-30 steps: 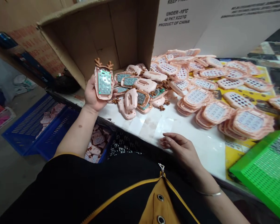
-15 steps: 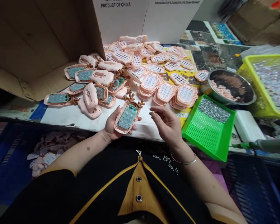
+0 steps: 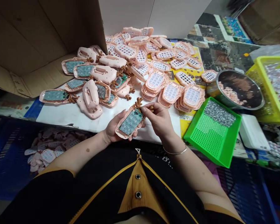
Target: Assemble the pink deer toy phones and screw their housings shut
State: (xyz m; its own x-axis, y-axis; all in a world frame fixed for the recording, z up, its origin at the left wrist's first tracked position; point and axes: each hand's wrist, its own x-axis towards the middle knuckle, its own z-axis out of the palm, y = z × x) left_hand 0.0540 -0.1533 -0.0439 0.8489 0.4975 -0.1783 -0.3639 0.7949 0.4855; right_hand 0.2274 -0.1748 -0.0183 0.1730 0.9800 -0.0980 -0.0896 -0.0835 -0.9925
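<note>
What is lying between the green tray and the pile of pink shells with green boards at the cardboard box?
In the head view, stacks of pink keypad covers lie between the green tray and that pile.

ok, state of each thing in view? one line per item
left hand: holding the pink shell, palm up
right hand: fingertips pinching the shell's antler end
pink shell: open side up, green keypad board showing
green tray: tilted, screws heaped in its far corner
metal bowl: upright, part filled with pink pieces
cardboard box: on its side, open
</note>
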